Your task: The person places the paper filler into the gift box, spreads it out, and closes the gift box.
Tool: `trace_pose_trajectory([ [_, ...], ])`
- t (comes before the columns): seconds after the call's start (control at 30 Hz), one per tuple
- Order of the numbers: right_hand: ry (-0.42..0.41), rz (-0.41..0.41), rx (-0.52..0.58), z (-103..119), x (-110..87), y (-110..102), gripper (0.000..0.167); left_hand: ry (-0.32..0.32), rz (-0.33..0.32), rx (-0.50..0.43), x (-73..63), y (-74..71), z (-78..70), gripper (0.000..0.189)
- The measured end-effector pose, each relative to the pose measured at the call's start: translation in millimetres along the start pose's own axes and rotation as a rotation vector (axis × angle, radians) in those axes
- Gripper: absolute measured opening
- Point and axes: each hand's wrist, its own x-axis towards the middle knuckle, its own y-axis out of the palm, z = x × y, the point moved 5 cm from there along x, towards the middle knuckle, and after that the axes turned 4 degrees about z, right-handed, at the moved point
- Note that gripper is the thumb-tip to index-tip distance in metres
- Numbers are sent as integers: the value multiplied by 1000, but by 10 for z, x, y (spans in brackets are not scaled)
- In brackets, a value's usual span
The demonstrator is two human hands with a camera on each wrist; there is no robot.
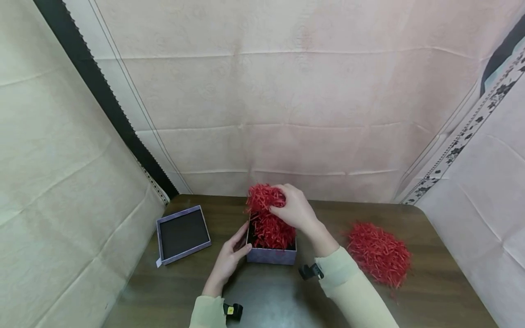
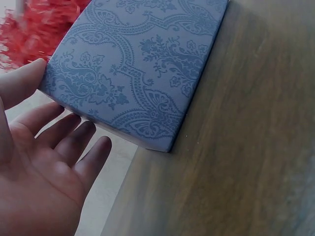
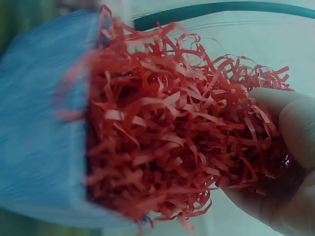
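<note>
A lavender-blue patterned box (image 2: 133, 64) sits on the table, its dark inside filled with red shredded paper (image 1: 274, 233). My right hand (image 1: 296, 207) grips a clump of red shredded paper (image 1: 262, 197) at the top of the box; the right wrist view shows the thumb and fingers around the shreds (image 3: 162, 123). The clump hangs together with the paper below it. At the box's left side rests my left hand (image 1: 229, 258), fingers fairly straight along the outer wall and the thumb touching the near left corner.
To the left lies the box lid (image 1: 184, 234), dark inside facing up, with a small pale tab at one corner. A loose pile of red shredded paper (image 1: 379, 254) is on the right of the brown table (image 1: 279, 300). Pale cloth (image 1: 287, 91) hangs behind and at both sides.
</note>
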Motion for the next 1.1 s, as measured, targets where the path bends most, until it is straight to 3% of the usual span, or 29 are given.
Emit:
trace_pose_trajectory([
  [0.2, 66, 27, -88, -263, -72, 233, 49, -11, -12, -2, 4, -2, 1, 65],
  [0.43, 76, 105, -225, -350, -128, 434, 50, -8, -8, -17, 10, 3, -3, 66],
  [0.9, -5, 291, -469, -429, -110, 927, 51, -5, 12, -8, 7, 11, -11, 65],
  [1.1, -31, 334, -457, -431, -76, 1019, 49, 2, 21, -14, 5, 14, -14, 65],
])
